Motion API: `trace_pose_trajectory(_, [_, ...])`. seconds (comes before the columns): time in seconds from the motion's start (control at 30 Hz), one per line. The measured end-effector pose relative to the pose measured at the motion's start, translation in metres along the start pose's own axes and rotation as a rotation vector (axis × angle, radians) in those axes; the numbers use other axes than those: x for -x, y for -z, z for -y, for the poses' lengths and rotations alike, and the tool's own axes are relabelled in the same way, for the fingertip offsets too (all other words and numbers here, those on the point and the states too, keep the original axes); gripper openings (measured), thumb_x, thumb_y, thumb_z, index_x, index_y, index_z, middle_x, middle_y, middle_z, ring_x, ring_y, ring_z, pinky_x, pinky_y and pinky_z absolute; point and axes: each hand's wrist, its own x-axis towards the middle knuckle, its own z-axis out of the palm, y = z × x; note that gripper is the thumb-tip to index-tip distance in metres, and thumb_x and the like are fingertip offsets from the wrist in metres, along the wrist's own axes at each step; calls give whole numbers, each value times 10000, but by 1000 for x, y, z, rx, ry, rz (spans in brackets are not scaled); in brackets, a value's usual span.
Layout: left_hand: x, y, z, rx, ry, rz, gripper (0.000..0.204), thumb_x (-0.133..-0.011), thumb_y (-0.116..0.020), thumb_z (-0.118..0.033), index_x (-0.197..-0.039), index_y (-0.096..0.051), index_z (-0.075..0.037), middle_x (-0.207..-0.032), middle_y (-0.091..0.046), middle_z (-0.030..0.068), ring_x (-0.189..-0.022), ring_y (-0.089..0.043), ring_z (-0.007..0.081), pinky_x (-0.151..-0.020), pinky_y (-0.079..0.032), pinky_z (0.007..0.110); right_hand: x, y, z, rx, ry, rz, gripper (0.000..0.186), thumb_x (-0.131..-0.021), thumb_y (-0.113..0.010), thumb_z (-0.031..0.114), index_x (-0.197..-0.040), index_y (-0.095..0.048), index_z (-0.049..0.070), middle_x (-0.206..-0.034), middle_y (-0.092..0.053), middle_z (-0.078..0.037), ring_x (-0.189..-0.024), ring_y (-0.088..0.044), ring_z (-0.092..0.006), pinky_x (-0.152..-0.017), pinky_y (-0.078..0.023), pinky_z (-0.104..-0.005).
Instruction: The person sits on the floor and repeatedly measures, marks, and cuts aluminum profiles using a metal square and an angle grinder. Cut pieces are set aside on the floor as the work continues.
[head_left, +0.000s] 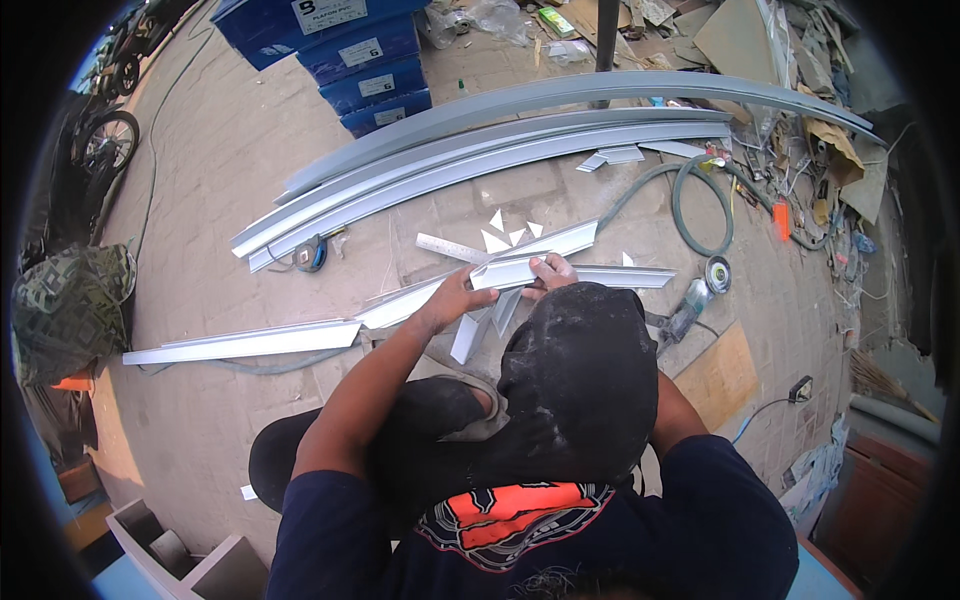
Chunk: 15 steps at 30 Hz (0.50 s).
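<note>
My left hand (462,298) grips the near-left end of a short white trim piece (506,272), fingers curled against its edge. On the other end my right hand (551,272) is closed around the same piece, thumb on top. Under and beside it lie longer white trim strips: one (250,341) stretches far left, another (628,276) points right. Short cut pieces (468,335) lie just below my hands. A metal ruler (447,246) lies beyond them, next to small white triangular offcuts (495,241). My raised knee hides part of the floor below my right hand.
Long grey-white trim lengths (480,160) lie across the floor ahead. An angle grinder (692,305) rests to the right, near a coiled green hose (690,235). A tape measure (312,254) lies left. Blue boxes (375,85) are stacked beyond; scrap is heaped at far right.
</note>
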Motion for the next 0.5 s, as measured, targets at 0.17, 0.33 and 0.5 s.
trace_pose_trajectory(0.17, [-12, -5, -44, 704, -20, -185, 466, -1020, -792, -136, -1384, -527, -14, -1223, -681, 158, -962, -751, 222, -835, -708, 352, 7, -12, 35, 57, 52, 208, 482, -1073, -748, 348, -1390, -640, 1, -1138, -728, -112, -1017, -761, -190, -830, -646, -322])
trace_pose_trajectory(0.33, [-13, 37, -64, 760, -83, -387, 482, -974, -805, -82, -1370, -537, -29, -1146, -684, 104, -904, -710, 194, -709, -664, 308, -10, -3, 55, 1300, 661, 126, 578, -974, -778, 464, -1387, -732, 63, -1263, -752, -158, -1256, -640, -357, -1080, -471, -510])
trace_pose_trajectory(0.5, [-8, 66, -72, 1006, -317, -392, 445, -978, -787, -77, -1362, -564, -66, -1120, -694, 80, -904, -702, 187, -760, -635, 362, -31, -33, 40, 1583, 1009, 302, 416, -900, -841, 412, -1193, -790, 123, -1108, -720, -61, -1140, -623, -280, -1007, -434, -459])
